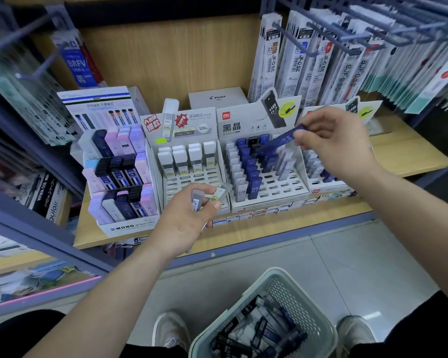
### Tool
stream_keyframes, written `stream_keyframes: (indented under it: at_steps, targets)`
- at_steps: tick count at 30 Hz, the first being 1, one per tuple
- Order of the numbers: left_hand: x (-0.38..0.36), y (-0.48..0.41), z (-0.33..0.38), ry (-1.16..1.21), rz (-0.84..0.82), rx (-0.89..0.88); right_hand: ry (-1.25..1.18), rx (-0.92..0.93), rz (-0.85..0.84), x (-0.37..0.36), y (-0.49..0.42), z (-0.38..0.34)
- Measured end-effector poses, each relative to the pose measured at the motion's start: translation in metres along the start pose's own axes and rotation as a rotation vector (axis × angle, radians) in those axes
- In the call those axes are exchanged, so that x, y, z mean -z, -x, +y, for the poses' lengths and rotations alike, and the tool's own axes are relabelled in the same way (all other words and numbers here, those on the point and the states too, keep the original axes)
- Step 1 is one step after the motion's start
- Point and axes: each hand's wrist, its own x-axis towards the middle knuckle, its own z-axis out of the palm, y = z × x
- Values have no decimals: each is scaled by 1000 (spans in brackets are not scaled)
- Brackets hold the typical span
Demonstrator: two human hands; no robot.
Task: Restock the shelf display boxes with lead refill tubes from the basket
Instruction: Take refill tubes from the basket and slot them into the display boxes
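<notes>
The right hand (339, 140) pinches 1 blue tube (282, 140), tilted over the deli display box (269, 200); it can knock the standing tubes beside its slot. The left hand (184, 218) grips some grey tubes (204, 196), which can slip. More lie in the basket (303, 301).

- Wooden shelf (411, 153), pale on top with a blue front edge.
- MONO display box (130, 226) stands at its left, stepped in three tiers.
- Just beside it is the white-cap display box (192, 182), then the HB 0.7 display box (269, 200), then a third display box (329, 186), partly hidden.
- PILOT box (217, 98) stands behind them.
- Tiled floor (347, 254): a pale green basket (277, 273) of lead refill tubes (264, 329) sits between two shoes (170, 329).
</notes>
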Motion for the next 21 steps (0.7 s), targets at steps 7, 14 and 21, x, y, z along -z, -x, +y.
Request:
stream_keyframes:
  at_steps: [7,14,21]
  targets:
    - [-6,0,4,-1,17,-8,379,65,-96,-3,-5,25]
    - [-6,-4,-1,5,9,-9,547,124,-213,-13,-6,39]
    - [-2,-5,-4,7,5,-6,657,185,-281,-15,-5,36]
